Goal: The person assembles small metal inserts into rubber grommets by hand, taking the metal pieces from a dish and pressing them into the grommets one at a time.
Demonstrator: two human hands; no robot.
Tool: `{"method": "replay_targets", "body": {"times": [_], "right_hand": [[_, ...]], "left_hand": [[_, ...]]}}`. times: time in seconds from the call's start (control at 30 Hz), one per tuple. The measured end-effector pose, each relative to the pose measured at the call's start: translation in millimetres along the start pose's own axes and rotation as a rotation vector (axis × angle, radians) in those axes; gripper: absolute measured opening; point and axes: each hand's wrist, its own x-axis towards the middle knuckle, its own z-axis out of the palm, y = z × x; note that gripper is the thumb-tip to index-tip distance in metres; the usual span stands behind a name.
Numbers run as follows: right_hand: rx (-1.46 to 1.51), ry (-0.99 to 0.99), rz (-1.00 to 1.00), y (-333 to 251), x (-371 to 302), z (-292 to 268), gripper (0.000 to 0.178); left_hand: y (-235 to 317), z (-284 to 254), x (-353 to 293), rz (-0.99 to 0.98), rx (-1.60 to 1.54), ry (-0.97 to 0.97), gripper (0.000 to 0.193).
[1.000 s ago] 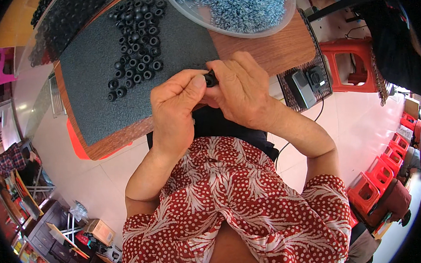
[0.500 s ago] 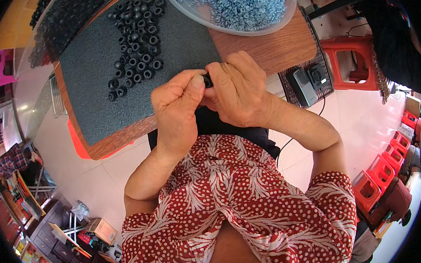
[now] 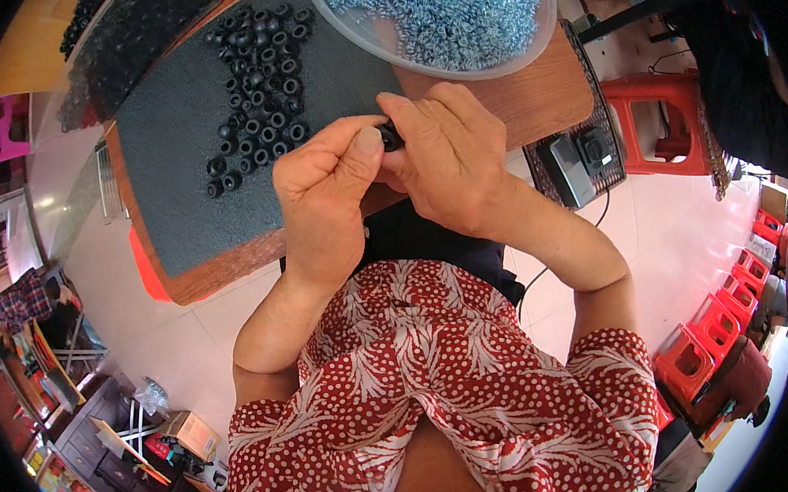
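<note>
Close over the near edge of the dark mat, both hands meet around a small black ring-shaped part [image 3: 389, 137]. My left hand [image 3: 323, 191] is closed, its thumb and fingers pressed against the part's left side. From the other side, the bent fingers of my right hand [image 3: 450, 159] pinch it too. Much of the part is hidden by the fingers, and I cannot tell whether a second small piece is with it. To the left of my hands, several similar black ring-shaped parts [image 3: 260, 99] lie loosely heaped on the dark mat [image 3: 167, 152].
A translucent plastic basin [image 3: 380, 48] of small clear-blue rings stands at the far side of the wooden table [image 3: 546, 92]. At far left is a clear container [image 3: 135, 31] full of black parts. Grey and black devices [image 3: 568, 167] sit on a mesh shelf near a red stool [image 3: 658, 127].
Both hands have shifted slightly, with the black part turned a little between the fingers and more of its dark opening visible. The whole view has moved slightly. Both hands keep their grip.
</note>
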Motion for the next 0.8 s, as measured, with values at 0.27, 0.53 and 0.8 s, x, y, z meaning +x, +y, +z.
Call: {"method": "replay_targets", "body": {"times": [0.27, 0.53, 0.8], "right_hand": [[0.046, -0.048, -0.044, -2.2, 13.9, -14.1, 0.036], [0.117, -0.27, -0.171, -3.5, 21.4, -17.4, 0.032], [0.04, -0.185, 0.073, 57.2, 107.8, -1.3, 0.019]], "left_hand": [[6.7, -0.3, -5.9, -0.094, -0.099, 0.013, 0.024], [-5.2, -12.9, -16.3, -0.122, -0.026, -0.022, 0.027], [-2.2, -52.6, -28.4, 0.304, 0.243, 0.293, 0.018]]}}
